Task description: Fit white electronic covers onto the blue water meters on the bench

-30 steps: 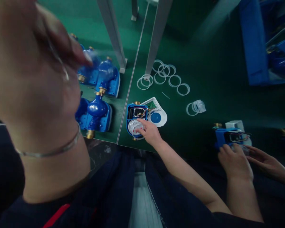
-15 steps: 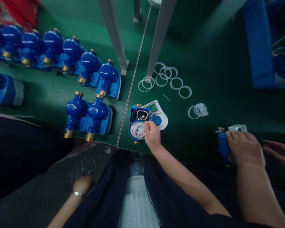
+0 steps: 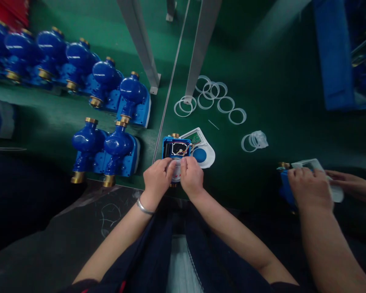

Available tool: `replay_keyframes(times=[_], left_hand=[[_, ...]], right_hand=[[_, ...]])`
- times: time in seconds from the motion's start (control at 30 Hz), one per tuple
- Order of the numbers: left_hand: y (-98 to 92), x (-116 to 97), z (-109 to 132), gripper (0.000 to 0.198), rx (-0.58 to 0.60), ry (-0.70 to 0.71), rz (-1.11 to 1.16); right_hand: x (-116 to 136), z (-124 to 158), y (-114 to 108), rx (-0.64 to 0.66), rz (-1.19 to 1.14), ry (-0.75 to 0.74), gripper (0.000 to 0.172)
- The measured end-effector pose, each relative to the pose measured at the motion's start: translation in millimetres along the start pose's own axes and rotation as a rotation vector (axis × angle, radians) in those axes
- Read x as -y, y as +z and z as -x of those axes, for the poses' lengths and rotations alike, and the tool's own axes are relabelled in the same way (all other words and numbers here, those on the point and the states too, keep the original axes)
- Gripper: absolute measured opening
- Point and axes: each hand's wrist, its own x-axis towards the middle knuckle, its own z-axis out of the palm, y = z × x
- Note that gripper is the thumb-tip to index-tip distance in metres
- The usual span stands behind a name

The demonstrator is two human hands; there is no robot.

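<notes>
An opened blue water meter [image 3: 165, 143] lies at the table's front edge, its wires and round dial [image 3: 177, 174] facing up. A white cover [image 3: 211, 154] with a green circuit board rests against its right side, joined by thin wires. My left hand [image 3: 157, 178] is closed at the left rim of the dial, thumb toward the middle. Opposite it, my right hand [image 3: 192, 176] grips the dial's right rim with bent fingers. Whether a clear ring lies under the fingertips I cannot make out. Both hands hide the meter's lower sides.
Several clear rings [image 3: 237, 116] lie beyond the meter near a metal post [image 3: 198, 53]. More rings sit by crumpled plastic [image 3: 260, 139]. Finished blue meters [image 3: 120, 142] stand to the left. A co-worker's hands [image 3: 311, 189] handle another meter at right, below a blue crate [image 3: 334, 57].
My left hand has come up from below the table edge onto the left side of the meter. My right hand stays at the dial. The co-worker's white cover has tilted and shifted.
</notes>
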Motion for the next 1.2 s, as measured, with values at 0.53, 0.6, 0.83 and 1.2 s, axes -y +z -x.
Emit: replay_keyframes(times=[0.53, 0.6, 0.83, 1.2], left_hand=[[11.6, 8, -2, 0.029, -0.114, -0.063, 0.256], [11.7, 8, -2, 0.029, -0.117, -0.068, 0.263], [9.6, 13, 1, 0.031, -0.081, -0.101, 0.281], [-0.5, 14, -52, 0.041, 0.244, -0.288, 0.153]], right_hand=[[6, -2, -6, 0.087, 0.097, 0.004, 0.032], [0, -5, -14, 0.065, -0.003, 0.056, 0.03], [-33, -41, -35, 0.197, -0.213, 0.28, 0.025], [-40, -56, -22, 0.321, -0.356, 0.331, 0.007]])
